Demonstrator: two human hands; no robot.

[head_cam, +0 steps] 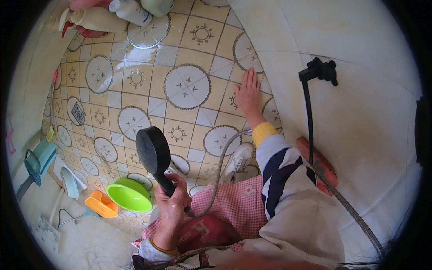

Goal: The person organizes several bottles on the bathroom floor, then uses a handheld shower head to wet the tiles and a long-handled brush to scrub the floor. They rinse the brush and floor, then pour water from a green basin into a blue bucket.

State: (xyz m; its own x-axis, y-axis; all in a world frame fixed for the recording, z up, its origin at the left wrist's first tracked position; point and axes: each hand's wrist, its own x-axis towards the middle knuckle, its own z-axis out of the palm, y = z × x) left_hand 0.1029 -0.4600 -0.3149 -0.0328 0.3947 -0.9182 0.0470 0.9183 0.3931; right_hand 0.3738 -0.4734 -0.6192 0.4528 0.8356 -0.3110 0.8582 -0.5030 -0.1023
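Observation:
My left hand (173,197) grips the handle of a black handheld shower head (153,150), raised over the tiled floor with its round head tilted up and away from me. A grey flexible metal hose (221,165) runs from the handle, loops up and passes behind my right forearm. Stretched out to the right, my right hand (248,92) holds nothing, its fingers straight. It is over the patterned floor tiles (187,86) near the foot of the white wall; whether the palm touches them I cannot tell.
On the right wall (357,111) sits a black shower bracket (317,72). A red slipper (317,165) is near my white shoe (241,158). A green basin (130,195) and an orange basket (101,204) lie lower left. Bottles (101,18) stand top left; a floor drain (78,113) is below them.

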